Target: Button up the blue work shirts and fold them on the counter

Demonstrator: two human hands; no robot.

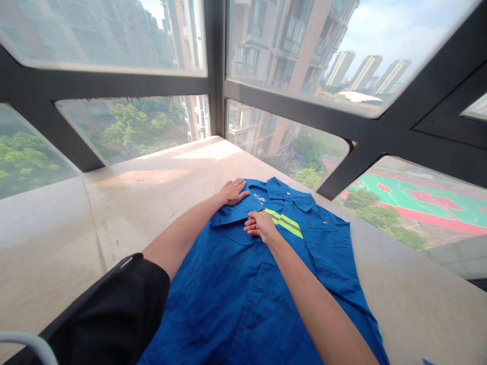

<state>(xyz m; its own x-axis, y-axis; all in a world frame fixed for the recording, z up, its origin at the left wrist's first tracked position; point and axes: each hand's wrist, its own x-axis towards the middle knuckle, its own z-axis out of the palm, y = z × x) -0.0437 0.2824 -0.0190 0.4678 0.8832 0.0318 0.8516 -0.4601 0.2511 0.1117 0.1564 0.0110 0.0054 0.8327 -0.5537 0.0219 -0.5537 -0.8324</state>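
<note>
Nearest in, bottom left, a black sleeve [114, 304] covers the left upper arm, with a pale curved tube [23, 342] just showing at the corner. Spread out in front is a blue shirt [236, 294], lying flat on a pale stone ledge [125, 203], its hem towards the person and its collar [281, 190] at the far end. It sits right of centre on the ledge, with its right edge close to the window side.

Both bare forearms run out over the cloth. The right hand [261, 225] is down on the chest of the shirt, fingers curled in and bunched together, right beside a yellow-green stripe [287, 223]. Whether those fingers have a pinch of fabric or just press on it, I cannot tell.

A little farther out, the left hand [233, 191] lies palm down, fingers spread and flat on the shirt's left shoulder, just left of the collar. It grips nothing and only rests on the cloth. A small white logo [261, 198] shows between the two hands.

Beyond the ledge, a dark window frame [216, 76] splits the glass into panes. Through them are green trees [129, 126] on the left, a green and red sports court [418, 195] far below on the right, and tall towers [365, 71] under a bright sky.
</note>
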